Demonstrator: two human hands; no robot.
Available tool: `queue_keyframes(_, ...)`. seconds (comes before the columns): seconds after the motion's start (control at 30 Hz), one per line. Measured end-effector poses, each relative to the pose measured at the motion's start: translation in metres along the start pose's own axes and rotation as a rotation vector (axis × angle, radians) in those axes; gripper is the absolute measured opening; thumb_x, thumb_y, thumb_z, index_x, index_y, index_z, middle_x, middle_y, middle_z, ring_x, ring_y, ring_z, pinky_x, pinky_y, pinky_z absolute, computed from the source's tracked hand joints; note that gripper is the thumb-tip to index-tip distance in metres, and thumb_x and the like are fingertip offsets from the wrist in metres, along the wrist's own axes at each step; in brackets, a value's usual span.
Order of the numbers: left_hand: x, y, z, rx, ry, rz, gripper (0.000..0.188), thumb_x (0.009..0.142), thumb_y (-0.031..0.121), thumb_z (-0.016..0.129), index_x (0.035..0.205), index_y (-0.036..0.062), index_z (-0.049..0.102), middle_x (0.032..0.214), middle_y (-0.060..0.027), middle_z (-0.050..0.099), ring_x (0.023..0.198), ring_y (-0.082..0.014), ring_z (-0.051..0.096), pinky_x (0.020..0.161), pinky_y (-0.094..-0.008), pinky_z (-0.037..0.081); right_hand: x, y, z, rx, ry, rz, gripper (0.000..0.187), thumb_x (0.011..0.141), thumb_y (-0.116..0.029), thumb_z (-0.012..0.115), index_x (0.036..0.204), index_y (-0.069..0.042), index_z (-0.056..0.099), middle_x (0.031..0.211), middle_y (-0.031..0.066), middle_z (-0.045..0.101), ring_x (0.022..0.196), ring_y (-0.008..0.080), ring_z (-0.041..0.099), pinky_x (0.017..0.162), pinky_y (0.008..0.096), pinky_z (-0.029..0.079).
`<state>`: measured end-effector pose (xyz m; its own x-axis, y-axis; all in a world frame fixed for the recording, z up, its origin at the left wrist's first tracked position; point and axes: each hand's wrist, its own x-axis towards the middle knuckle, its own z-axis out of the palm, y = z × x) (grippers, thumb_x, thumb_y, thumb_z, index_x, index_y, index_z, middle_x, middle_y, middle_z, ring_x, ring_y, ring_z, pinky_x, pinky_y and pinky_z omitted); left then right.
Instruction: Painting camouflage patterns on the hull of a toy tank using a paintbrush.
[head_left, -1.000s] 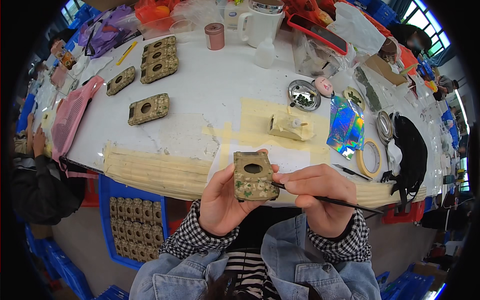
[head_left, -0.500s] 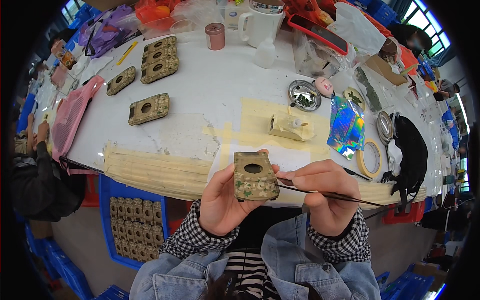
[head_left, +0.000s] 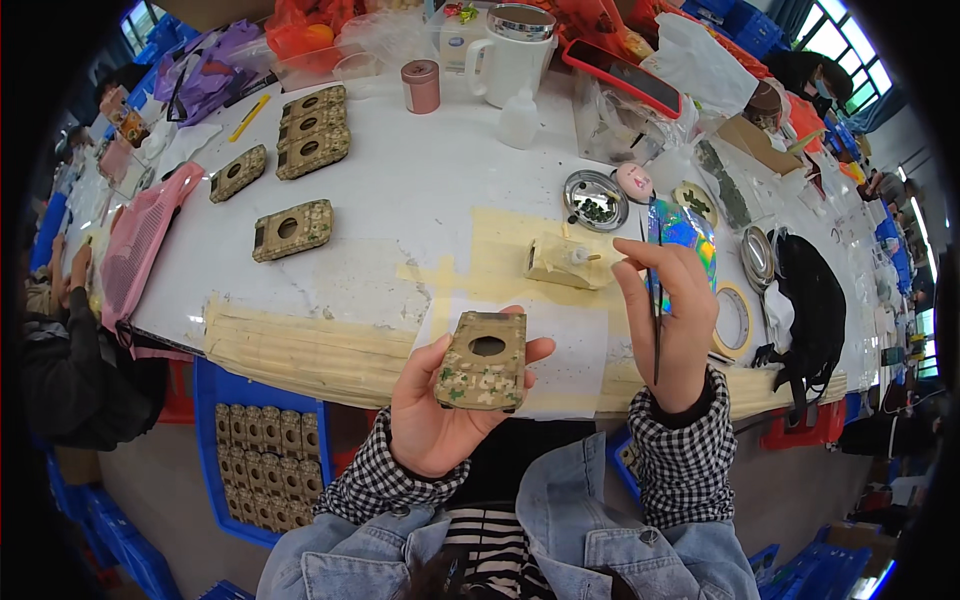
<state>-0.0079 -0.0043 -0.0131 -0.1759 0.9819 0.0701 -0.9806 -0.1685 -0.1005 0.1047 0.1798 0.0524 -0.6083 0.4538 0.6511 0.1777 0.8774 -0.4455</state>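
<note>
A camouflage-patterned toy tank hull (head_left: pixel 468 380) with a round hole in its top rests in my left hand (head_left: pixel 430 425), gripped between thumb and fingers. A pair of dark tweezers (head_left: pixel 657 330) stands nearly upright in my right hand (head_left: pixel 685 330), tucked along the fingers. My right thumb and forefinger reach to the short stick on a block wrapped in cream tape (head_left: pixel 550 262); I cannot make out whether they touch it. Past this hand lie a round metal dish (head_left: pixel 580 220) of small dark green pieces and shiny holographic sheets (head_left: pixel 690 240).
More camouflage hulls (head_left: pixel 292 228) stand on the white table at left, and several fill a blue crate (head_left: pixel 210 440) below. A tape roll (head_left: pixel 735 320), black bag (head_left: pixel 810 300), white mug (head_left: pixel 492 70), pink canister (head_left: pixel 421 88) and phone (head_left: pixel 625 78) surround the work area.
My right hand has moved away from the hull, forward to the taped block, and the tweezers have swung from nearly level to upright. My left hand has shifted slightly left with the hull.
</note>
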Motion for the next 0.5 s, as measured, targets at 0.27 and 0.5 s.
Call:
queue_keyframes(0.27, 0.000, 0.001, 0.002, -0.059, -0.024, -0.014, 0.065, 0.095, 0.032, 0.035, 0.146, 0.0019, 0.008, 0.141, -0.0382, 0.018, 0.112, -0.0378, 0.054, 0.096, -0.0395, 0.050, 0.002, 0.014, 0.019, -0.039, -0.024, -0.067, 0.016, 0.071, -0.004, 0.074, 0.086, -0.003, 0.067, 0.073, 0.0084, 0.061, 0.072, 0.0241, 0.056, 0.064, 0.0328, 0.046)
queue_keyframes(0.5, 0.001, 0.001, 0.004, 0.000, -0.018, -0.056, 0.060, 0.096, 0.033, 0.032, 0.144, -0.0009, 0.018, 0.139, -0.0344, 0.030, 0.109, -0.0312, 0.056, 0.095, -0.0355, 0.050, 0.006, -0.002, 0.001, -0.054, 0.066, -0.095, 0.019, 0.071, 0.001, 0.073, 0.089, -0.003, 0.067, 0.078, 0.0102, 0.061, 0.074, 0.0240, 0.057, 0.065, 0.0313, 0.046)
